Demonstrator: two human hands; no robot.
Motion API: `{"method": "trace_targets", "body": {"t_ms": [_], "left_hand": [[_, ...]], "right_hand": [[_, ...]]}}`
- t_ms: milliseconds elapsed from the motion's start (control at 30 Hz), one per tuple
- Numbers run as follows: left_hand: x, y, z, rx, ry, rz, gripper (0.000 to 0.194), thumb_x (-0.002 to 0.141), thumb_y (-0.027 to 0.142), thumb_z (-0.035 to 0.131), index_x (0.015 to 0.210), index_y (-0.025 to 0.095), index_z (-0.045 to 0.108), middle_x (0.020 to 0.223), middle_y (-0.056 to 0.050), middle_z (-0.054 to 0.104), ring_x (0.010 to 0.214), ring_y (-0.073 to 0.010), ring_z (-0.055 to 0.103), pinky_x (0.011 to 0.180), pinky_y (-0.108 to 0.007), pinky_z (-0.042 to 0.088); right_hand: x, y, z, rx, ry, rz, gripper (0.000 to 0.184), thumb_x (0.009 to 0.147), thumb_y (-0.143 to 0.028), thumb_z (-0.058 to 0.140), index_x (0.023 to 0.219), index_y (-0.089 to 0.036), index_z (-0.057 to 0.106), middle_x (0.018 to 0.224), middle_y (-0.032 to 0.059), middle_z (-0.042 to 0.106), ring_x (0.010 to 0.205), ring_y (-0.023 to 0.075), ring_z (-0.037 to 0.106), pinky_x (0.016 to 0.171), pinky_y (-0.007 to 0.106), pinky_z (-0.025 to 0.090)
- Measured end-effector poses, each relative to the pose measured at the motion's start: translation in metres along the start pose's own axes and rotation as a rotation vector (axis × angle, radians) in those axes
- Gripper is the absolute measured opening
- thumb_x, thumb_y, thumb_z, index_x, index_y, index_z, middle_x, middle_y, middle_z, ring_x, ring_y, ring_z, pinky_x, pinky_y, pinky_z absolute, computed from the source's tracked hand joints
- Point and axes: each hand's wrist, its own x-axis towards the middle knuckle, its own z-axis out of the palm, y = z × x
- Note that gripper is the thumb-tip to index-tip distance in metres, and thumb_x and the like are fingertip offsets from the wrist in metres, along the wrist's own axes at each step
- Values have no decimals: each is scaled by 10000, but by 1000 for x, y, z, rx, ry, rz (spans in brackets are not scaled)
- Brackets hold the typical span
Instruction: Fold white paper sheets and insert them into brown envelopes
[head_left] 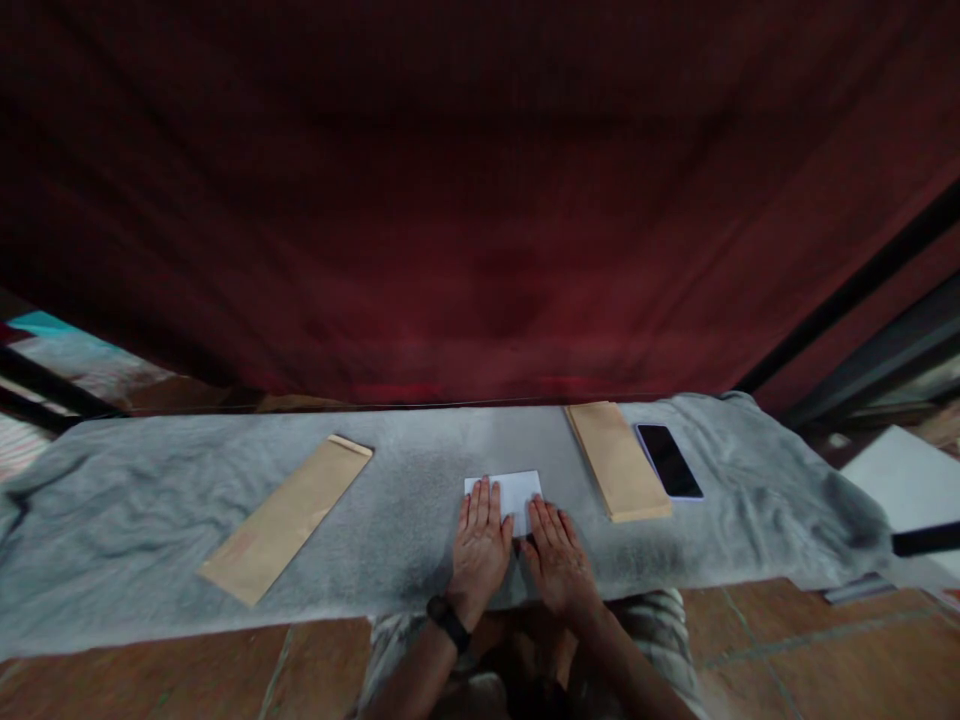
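Note:
A small white sheet of paper [517, 488], perhaps folded, lies in front of me on a grey cloth [420, 500]. My left hand [482, 540] rests flat over its left part, fingers stretched out and pointing away from me. On the sheet's lower right corner lie the fingertips of my right hand [556, 555], also flat with fingers extended. Neither hand grips anything. The near edge of the paper is partly hidden under my hands.
One brown paper envelope [289, 520] lies slanted at the left. To the right is a stack of similar envelopes [619, 460], with a dark-screened phone [669, 461] beside it. A dark red curtain [480, 230] hangs behind the cloth-covered surface. Tiled floor [810, 640] shows below.

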Motion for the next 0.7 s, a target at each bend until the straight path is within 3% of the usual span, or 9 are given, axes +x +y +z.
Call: {"method": "trace_targets", "body": {"t_ms": [133, 233, 400, 533, 700], "left_hand": [[-2, -12, 2, 8, 23, -15, 577, 980, 312, 388, 1524, 126, 331, 1575, -146, 351, 1480, -269, 273, 1189, -493, 285], [-5, -16, 2, 27, 2, 21, 587, 953, 244, 397, 1518, 99, 335, 1590, -155, 319, 1484, -271, 262, 1190, -476, 285], [-5, -14, 7, 69, -6, 17, 589, 923, 119, 343, 1512, 116, 359, 1571, -132, 372, 1474, -257, 289, 1182, -466, 304], [-5, -18, 8, 58, 24, -7, 604, 928, 116, 310, 1532, 125, 315, 1549, -128, 411, 1459, -250, 324, 1170, -474, 327], [-12, -30, -5, 44, 32, -65, 577, 967, 215, 321, 1536, 122, 307, 1545, -135, 412, 1454, -249, 337, 1183, -469, 304]], "right_hand": [[12, -5, -2, 25, -4, 48, 527, 1039, -361, 323, 1518, -143, 362, 1490, 127, 480, 1369, 256, 463, 1189, 476, 266], [35, -18, -2, 91, -42, 24, 480, 1042, -328, 311, 1464, -151, 456, 1494, 104, 483, 1401, 231, 420, 1193, 461, 280], [63, -33, 9, 121, -61, -67, 478, 1024, -238, 313, 1487, -176, 416, 1515, 100, 457, 1424, 216, 380, 1165, 478, 330], [62, -29, 17, 63, -52, -59, 502, 1009, -240, 374, 1507, -177, 378, 1541, 115, 415, 1439, 238, 352, 1164, 497, 317], [58, -27, 17, 51, -35, -49, 521, 1002, -298, 415, 1509, -180, 379, 1557, 134, 385, 1429, 271, 366, 1134, 508, 344]]}}
